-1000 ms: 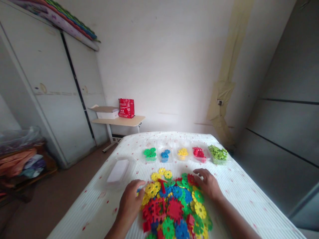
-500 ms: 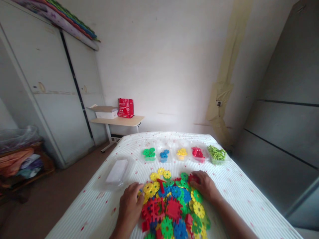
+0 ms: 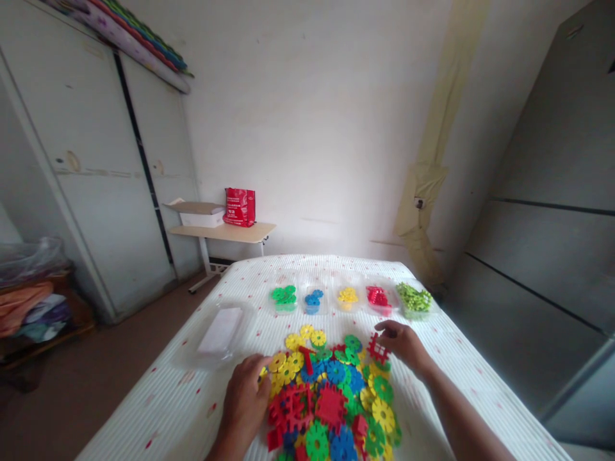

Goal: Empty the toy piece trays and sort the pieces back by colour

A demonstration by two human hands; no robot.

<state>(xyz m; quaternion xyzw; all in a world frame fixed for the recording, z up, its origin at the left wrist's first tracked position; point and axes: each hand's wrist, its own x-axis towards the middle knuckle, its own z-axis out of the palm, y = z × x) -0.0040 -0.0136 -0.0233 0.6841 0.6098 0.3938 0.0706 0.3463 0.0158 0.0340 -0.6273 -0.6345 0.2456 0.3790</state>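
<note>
A heap of flat plastic building pieces (image 3: 337,371) lies at the near middle of the table: notched discs in yellow, green and blue, with red squares among them. My right hand (image 3: 406,346) is at the heap's far right corner, its fingers closed on a red square lattice piece (image 3: 378,348) that stands tilted. At the heap's left edge rests my left hand (image 3: 245,394), thumb and fingers apart beside the yellow discs (image 3: 288,366); I see nothing held in it. A solid red square (image 3: 331,406) lies on top, near the middle.
Along the far side stand clear tubs with green discs (image 3: 284,295), blue discs (image 3: 314,299), yellow discs (image 3: 348,296), red pieces (image 3: 377,297) and light green pieces (image 3: 414,297). A clear tray holding a white block (image 3: 220,331) sits at left. Behind is a side table (image 3: 250,233) with a red bag (image 3: 240,206).
My right hand has shifted its fingers and the red lattice piece is now tilted and more exposed. My left hand stays beside the heap. The view has shifted slightly.
</note>
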